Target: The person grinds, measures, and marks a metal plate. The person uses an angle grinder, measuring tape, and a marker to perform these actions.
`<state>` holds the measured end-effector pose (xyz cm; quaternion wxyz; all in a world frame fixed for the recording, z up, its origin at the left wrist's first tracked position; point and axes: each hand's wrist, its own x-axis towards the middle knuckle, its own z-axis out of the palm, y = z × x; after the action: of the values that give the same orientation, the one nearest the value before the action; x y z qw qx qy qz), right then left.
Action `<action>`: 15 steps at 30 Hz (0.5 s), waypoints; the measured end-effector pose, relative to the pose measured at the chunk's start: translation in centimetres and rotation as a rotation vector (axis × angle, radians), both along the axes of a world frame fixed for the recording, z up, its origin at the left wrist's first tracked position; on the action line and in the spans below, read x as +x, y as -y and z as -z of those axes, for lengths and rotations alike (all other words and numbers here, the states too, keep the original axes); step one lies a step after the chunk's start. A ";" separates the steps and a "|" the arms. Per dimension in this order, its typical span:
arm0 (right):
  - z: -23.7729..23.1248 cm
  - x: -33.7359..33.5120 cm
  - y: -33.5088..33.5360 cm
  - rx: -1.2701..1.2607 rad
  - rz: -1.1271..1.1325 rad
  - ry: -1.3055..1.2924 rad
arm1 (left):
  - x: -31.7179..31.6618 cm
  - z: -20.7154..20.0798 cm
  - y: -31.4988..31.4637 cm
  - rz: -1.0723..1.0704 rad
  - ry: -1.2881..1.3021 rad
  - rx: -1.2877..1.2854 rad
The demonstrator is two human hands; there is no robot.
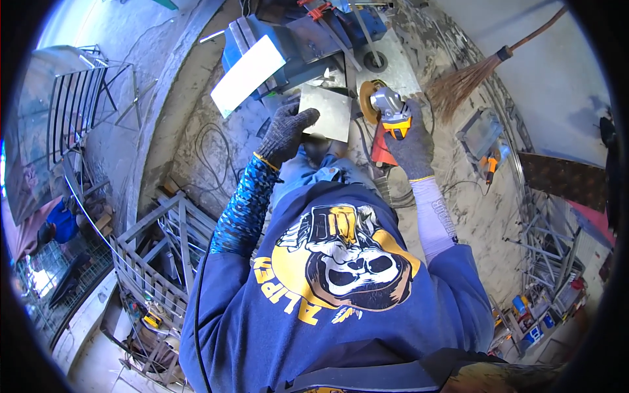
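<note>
My left hand (287, 132), in a dark knit glove, pinches the left edge of a square sheet-metal plate (331, 112). The plate is held tilted over my lap. In my right hand (417, 145), also gloved, is an angle grinder (388, 103) with a yellow and black body. Its brown disc (369, 102) faces the plate, with a gap between them. Whether the disc spins, I cannot tell. A bright flat metal strip (249, 76) lies slanted against the blue vise-like machine (288, 49) beyond my left hand.
Another metal sheet (396, 69) lies on the floor ahead, with a ring on it. A broom (468, 78) leans at the right, near a second power tool (491, 169). Loose cable (219, 154) curls at left. Metal frames (164, 242) stand lower left.
</note>
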<state>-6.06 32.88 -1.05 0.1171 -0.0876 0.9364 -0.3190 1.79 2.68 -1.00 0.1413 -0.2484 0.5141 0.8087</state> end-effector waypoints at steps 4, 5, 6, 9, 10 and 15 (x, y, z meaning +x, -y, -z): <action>0.9 0.3 0.2 0.032 -0.023 -0.007 | 0.5 0.0 -0.8 -0.009 0.069 0.120; 1.1 0.3 0.3 0.041 -0.032 -0.010 | 0.6 0.3 -0.9 -0.018 0.080 0.132; 1.5 0.3 0.2 0.042 -0.028 -0.009 | 0.6 0.4 -0.9 -0.015 0.081 0.133; 2.0 -0.1 -0.1 0.053 -0.029 -0.018 | 0.9 0.4 -0.3 0.027 0.088 0.172; 1.7 -0.3 -0.2 0.078 -0.019 0.016 | 1.0 0.5 0.0 0.047 0.057 0.163; 1.7 -0.6 -1.0 0.087 -0.011 0.051 | 1.0 0.8 0.8 0.113 -0.005 0.089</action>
<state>-6.70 33.84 -2.79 0.1463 -0.0796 0.9456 -0.2796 2.82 1.90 -1.84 0.1962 -0.2105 0.4911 0.8222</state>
